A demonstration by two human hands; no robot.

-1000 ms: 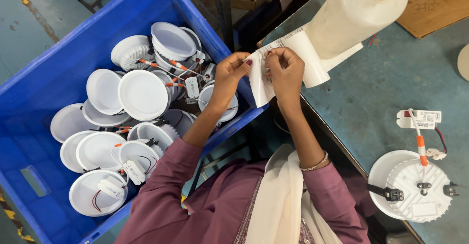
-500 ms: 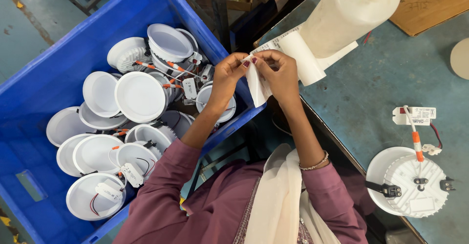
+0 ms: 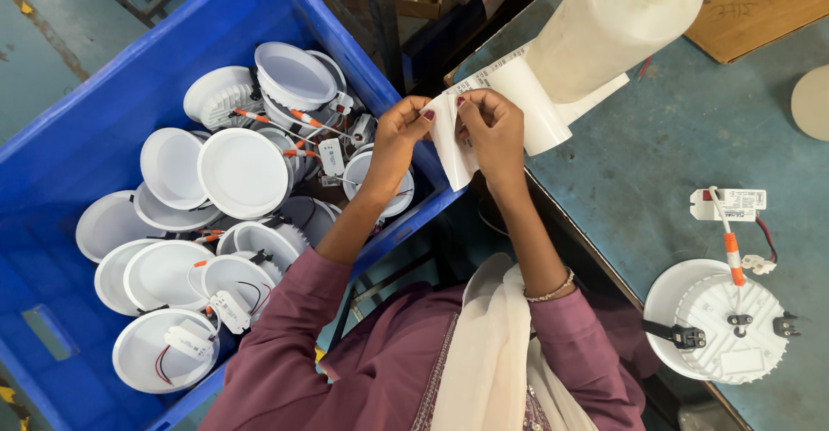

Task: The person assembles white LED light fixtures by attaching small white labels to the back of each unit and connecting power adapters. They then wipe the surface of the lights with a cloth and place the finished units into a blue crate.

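Both hands pinch a white label strip between them, above the crate edge: left hand at its left, right hand at its right. Strip's long axis runs up toward the roll on the bench.

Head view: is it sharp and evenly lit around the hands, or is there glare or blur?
Head view: sharp, soft even light; left hand and right hand pinch the white paper label strip crisply; mild glare on the white round lamp covers in the blue plastic crate; edges bend slightly.
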